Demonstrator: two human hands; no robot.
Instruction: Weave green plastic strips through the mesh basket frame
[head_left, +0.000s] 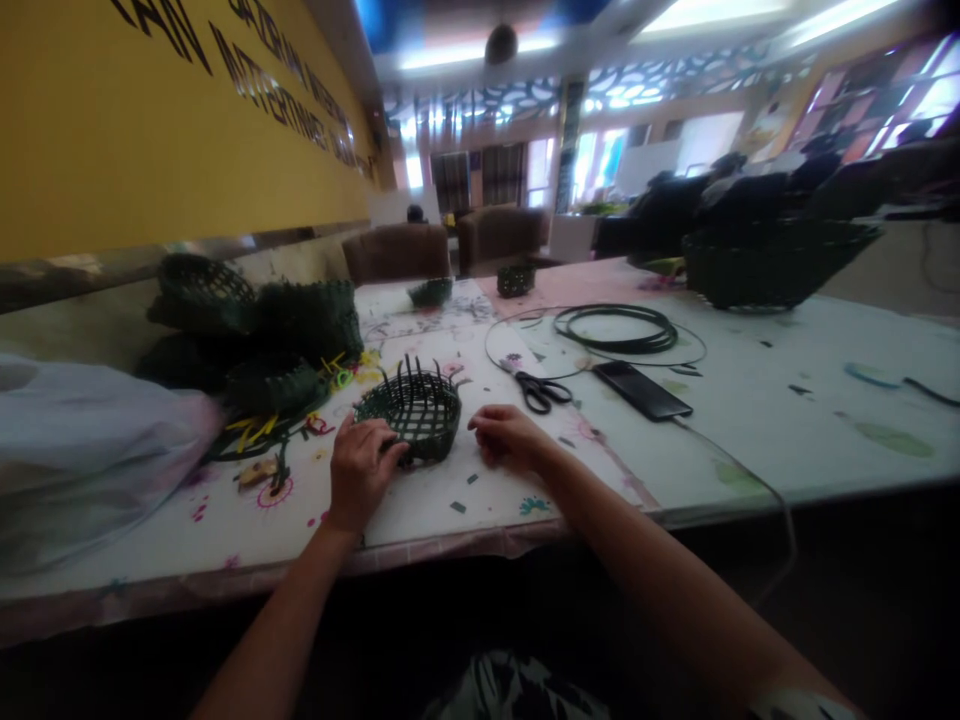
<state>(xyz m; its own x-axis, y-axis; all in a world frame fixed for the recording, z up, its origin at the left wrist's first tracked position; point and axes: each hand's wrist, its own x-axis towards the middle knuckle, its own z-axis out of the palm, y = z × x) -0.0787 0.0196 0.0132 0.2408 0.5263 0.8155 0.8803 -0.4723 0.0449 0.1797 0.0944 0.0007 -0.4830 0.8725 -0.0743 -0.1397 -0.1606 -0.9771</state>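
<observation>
The left hand point(361, 472) lies curled against the lower left side of a half-woven basket point(411, 425), its fingertips touching the dark green strips. The right hand point(508, 438) rests on the tabletop point(757, 425) just beside the basket, fingers loosely bent. Neither hand shows a pinch. The basket sits upright at lower center of the frame, with unwoven strips standing up from its far side, and small green offcuts point(457, 507) lie around it.

To the left, yellow strip scraps point(255, 432) lie at the foot of a heap of dark green woven baskets point(255, 320), and a white plastic bag point(82, 450) fills the left edge. To the right of the hands lie black-handled scissors point(536, 392), a phone point(641, 390) with a cable point(750, 470) trailing off the tabletop, and a coil of dark green strip point(615, 328). Farther up, two small woven baskets point(430, 292) point(517, 280) sit near the center, and a large finished basket point(780, 262) stands at upper right. Brown chairs point(396, 252) stand beyond the tabletop, below a yellow wall point(172, 120) at upper left.
</observation>
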